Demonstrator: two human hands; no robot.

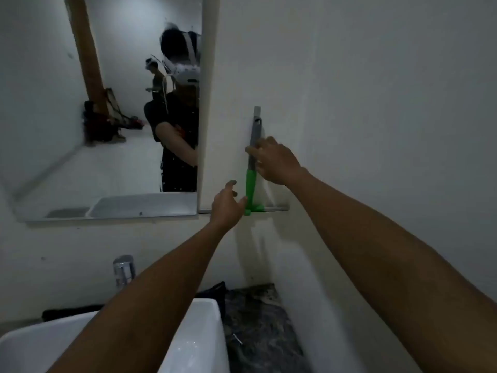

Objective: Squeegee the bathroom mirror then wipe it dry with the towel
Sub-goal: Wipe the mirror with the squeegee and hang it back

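Left of both hands hangs the mirror (pixel 107 103), speckled with droplets. Below the forearms sits the sink (pixel 199 332), its bowl out of sight. The squeegee (pixel 254 162) stands upright on a narrow ledge (pixel 277 209), handle up for easy taking. The right hand (pixel 277 162) wraps its handle; the left hand (pixel 228 203), fingers spread and empty, reaches its green blade end. No towel is identifiable.

Squeegee (pixel 252 168): grey upper handle, green lower section, green head at base. Stands near-upright against white wall, handle toward 12 o'clock, head at 6 o'clock resting on narrow ledge. Located at 3 o'clock of mirror.

Mirror (pixel 113 109): rectangular, wall-mounted above basin, tilted in view, surface speckled with droplets. Towel not clearly identifiable.
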